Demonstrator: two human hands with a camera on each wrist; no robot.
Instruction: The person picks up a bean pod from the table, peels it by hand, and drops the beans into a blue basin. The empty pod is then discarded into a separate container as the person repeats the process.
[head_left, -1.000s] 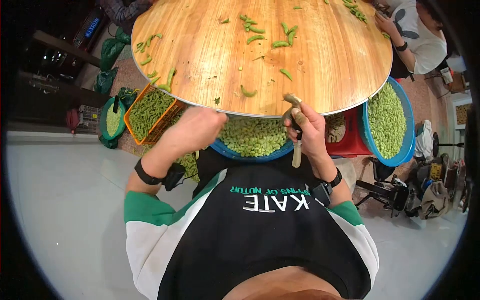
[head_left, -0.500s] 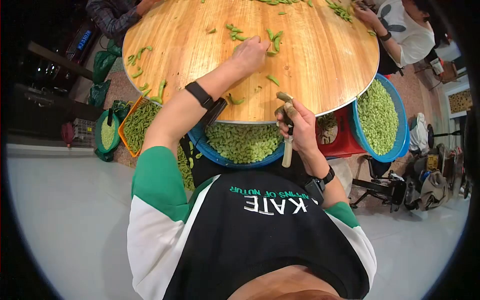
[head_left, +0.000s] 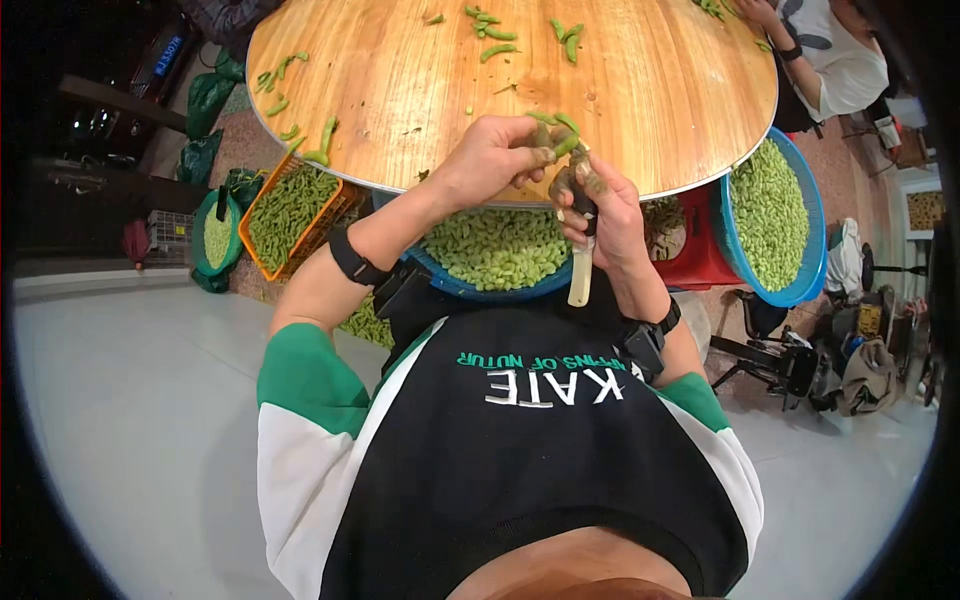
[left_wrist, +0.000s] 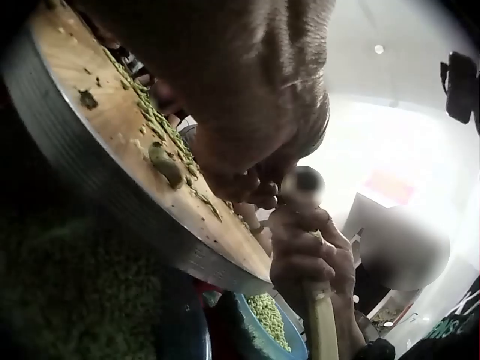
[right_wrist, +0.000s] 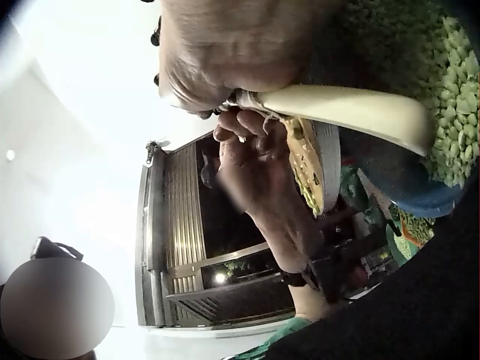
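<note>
My left hand pinches green bean pods over the near edge of the round wooden table. Close beside it, my right hand grips a tool whose cream handle sticks out below the fist. That handle shows large in the right wrist view, while the tool's working end is hidden by the fingers. Dark coverings wrap some right fingertips. Both hands meet above a blue basin of shelled green beans.
Loose pods lie scattered on the tabletop. An orange basket of pods stands left, and another blue basin of beans stands right beside a red stool-like piece. Another person sits at the far right.
My left hand reached out over the table, then came back with pods to the right hand. The right hand keeps its grip on the cream-handled tool.
</note>
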